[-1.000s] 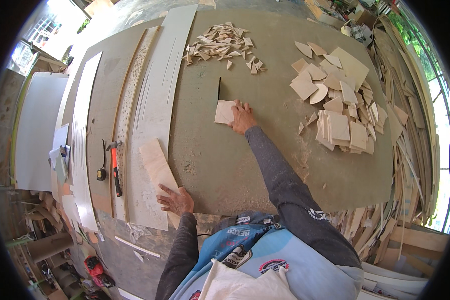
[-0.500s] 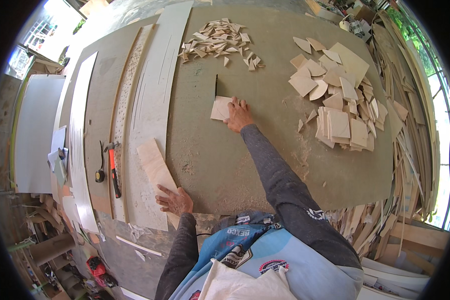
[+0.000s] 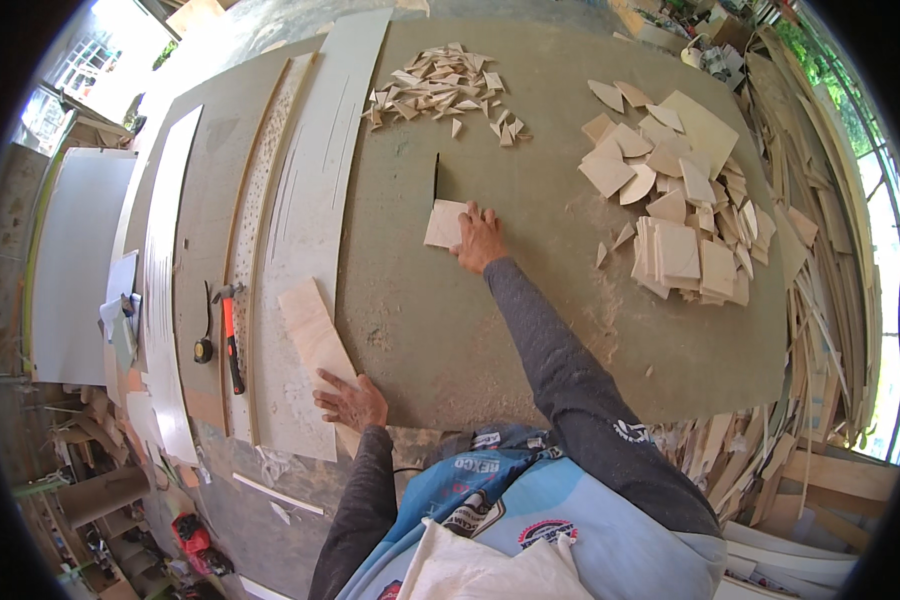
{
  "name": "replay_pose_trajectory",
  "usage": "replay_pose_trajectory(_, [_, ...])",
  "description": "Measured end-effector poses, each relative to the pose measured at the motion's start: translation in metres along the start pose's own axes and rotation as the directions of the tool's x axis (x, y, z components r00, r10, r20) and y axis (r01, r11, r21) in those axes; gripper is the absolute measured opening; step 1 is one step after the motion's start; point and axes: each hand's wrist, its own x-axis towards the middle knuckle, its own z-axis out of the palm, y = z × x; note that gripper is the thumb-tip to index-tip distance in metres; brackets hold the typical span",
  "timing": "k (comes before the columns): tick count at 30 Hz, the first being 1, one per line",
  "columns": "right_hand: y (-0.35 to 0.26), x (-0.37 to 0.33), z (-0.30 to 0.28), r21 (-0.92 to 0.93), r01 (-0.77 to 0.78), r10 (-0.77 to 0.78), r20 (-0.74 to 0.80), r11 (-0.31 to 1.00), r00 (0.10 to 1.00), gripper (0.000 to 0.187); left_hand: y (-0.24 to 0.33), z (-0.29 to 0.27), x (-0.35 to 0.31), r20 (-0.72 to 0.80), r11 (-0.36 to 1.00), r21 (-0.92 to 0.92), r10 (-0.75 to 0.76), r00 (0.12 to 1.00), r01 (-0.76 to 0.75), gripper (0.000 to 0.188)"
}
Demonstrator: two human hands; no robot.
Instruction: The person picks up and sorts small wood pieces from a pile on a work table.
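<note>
My right hand (image 3: 481, 240) grips a small square of pale plywood (image 3: 444, 222) by its right side, pressing it against the tabletop. The square's far edge lies at the near end of a thin dark blade (image 3: 437, 178) standing up from the table (image 3: 400, 280); I cannot tell whether they touch. My left hand (image 3: 354, 402) lies open, fingers spread, on the near part of a longer plywood strip (image 3: 315, 325). That strip rests slantwise on a long grey-white board (image 3: 300, 220).
Small pointed offcuts (image 3: 445, 85) are heaped at the far side. On the right lies a bigger pile of plywood squares and curved pieces (image 3: 670, 190). A hammer (image 3: 232, 340) and a tape measure (image 3: 203, 350) lie on the left. Wood scraps (image 3: 820, 220) stack beyond the table's right edge.
The whole view has shifted very slightly. Both hands, the plywood square and the strip keep practically the same places on the table.
</note>
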Motion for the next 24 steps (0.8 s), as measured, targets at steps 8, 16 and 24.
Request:
replay_pose_trajectory(8, [-0.002, 0.008, -0.007, -0.008, -0.028, 0.028, 0.001, 1.0, 1.0, 0.074, 0.001, -0.001, -0.001, 0.031, 1.0, 0.001, -0.012, 0.999, 0.012, 0.093])
replay_pose_trajectory(16, [-0.003, 0.011, -0.007, 0.028, -0.019, 0.02, -0.047, 0.999, 0.999, 0.07, -0.001, 0.001, 0.002, 0.032, 1.0, -0.011, -0.012, 0.999, 0.012, 0.096])
replay_pose_trajectory(24, [-0.001, 0.006, 0.003, 0.096, -0.008, 0.017, -0.094, 0.995, 0.995, 0.066, -0.001, 0.003, 0.001, 0.006, 1.0, -0.006, 0.002, 1.0, -0.002, 0.095])
